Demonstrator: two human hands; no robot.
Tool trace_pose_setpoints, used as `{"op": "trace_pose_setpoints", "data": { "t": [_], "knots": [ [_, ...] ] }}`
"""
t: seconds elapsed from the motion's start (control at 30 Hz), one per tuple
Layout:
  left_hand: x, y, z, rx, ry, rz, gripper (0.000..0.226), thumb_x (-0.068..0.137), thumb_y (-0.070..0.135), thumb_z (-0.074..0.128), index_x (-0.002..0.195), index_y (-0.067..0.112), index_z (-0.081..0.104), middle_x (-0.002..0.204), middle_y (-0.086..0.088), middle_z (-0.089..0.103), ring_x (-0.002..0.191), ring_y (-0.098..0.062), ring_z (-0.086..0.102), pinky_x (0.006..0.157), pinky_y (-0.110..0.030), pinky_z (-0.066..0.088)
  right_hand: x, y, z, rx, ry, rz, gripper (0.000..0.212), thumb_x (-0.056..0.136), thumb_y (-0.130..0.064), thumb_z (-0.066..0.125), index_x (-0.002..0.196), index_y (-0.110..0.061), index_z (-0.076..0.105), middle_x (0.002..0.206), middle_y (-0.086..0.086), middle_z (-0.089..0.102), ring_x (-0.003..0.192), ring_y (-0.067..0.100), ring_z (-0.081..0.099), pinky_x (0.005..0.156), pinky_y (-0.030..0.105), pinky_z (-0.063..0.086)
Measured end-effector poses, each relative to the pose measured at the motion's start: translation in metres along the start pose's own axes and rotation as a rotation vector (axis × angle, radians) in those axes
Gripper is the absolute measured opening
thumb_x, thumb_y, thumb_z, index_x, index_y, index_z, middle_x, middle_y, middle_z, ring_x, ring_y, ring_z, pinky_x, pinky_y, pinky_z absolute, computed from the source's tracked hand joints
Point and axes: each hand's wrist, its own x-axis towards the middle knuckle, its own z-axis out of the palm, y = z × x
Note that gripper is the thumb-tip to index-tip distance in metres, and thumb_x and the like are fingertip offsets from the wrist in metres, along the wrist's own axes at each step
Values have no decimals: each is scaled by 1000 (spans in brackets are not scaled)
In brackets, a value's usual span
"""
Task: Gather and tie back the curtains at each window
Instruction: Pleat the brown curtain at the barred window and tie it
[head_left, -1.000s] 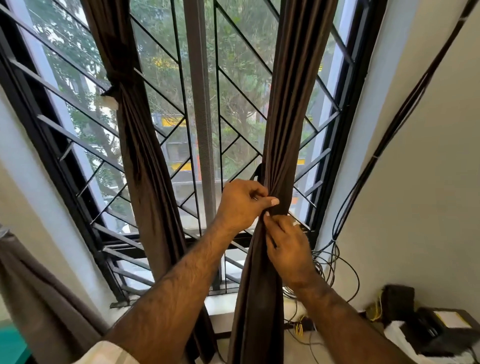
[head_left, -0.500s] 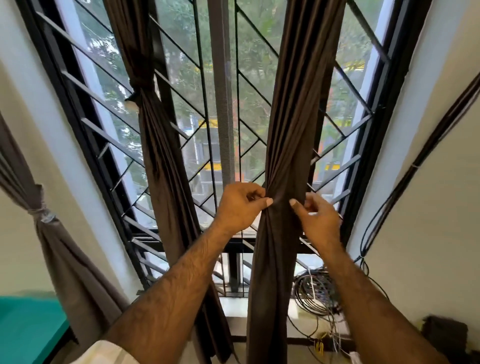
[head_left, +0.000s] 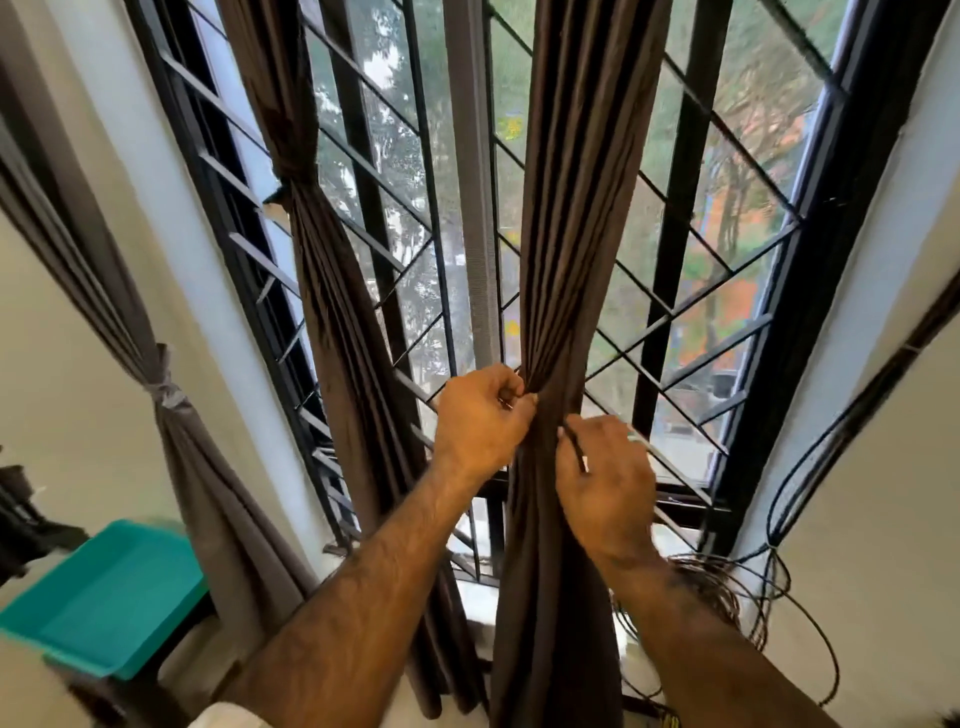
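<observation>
Now the right hand (head_left: 605, 483), which half a second ago sat apart from the fabric at its right edge, is back against the right curtain (head_left: 566, 218), pinching a thin dark tie strand (head_left: 575, 451) between curled fingers. The left hand (head_left: 480, 418) stays at the same height as before, fist closed on the gathered folds. This curtain is dark brown, smooth and slightly glossy, hanging in long pleats before the black diagonal window grille (head_left: 691, 322). The left curtain (head_left: 332, 291) hangs already cinched. A teal tray (head_left: 104, 597) has come into the lower left.
</observation>
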Motion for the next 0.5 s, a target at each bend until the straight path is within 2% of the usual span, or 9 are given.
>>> {"op": "trace_pose_setpoints", "data": {
  "t": [0.07,0.17,0.23,0.27,0.37,0.43,0.5],
  "knots": [
    [-3,6,5,-9,-8,-15,30,85,25,83,70,32,58,59,16,56,54,1,52,59,-17,41,-4,0,4,-87,-48,-100,28,96,-7,70,124,-7,73,100,8,65,82,32,64,73,45,50],
    [-4,9,9,-100,-55,-38,29,84,22,82,68,31,59,59,15,57,57,0,52,60,-24,47,-6,7,5,-121,-108,-147,38,97,-12,58,133,-6,70,104,11,64,78,33,60,70,44,49],
    [-5,9,7,-190,-90,-80,25,86,13,84,72,22,66,62,7,61,61,-10,58,59,-35,55,-8,9,4,-118,-142,-154,41,99,-14,55,137,-6,67,106,11,63,79,32,59,72,44,48],
    [-5,9,6,-222,-103,-89,21,86,11,85,74,17,68,63,-3,64,62,-15,61,61,-43,59,-8,11,4,-102,-155,-156,41,100,-14,56,139,-6,66,106,11,62,80,32,59,73,44,48],
    [-5,9,3,-273,-115,-82,17,86,12,85,76,11,71,68,-15,68,63,-32,66,66,-55,60,-8,15,5,-71,-201,-154,41,102,-14,53,142,-8,64,107,10,60,81,32,58,73,44,48],
    [-5,9,2,-285,-116,-82,17,87,10,85,77,10,72,69,-14,70,68,-40,70,68,-57,61,-7,16,5,-55,-225,-145,42,103,-16,49,143,-8,62,109,9,59,82,32,58,74,44,49],
    [-6,9,4,-258,-121,-70,15,87,17,85,78,14,72,72,-8,71,69,-36,71,67,-53,62,-8,15,3,-58,-240,-134,44,104,-17,47,144,-8,61,112,8,59,84,30,58,76,43,50]
  ]
}}
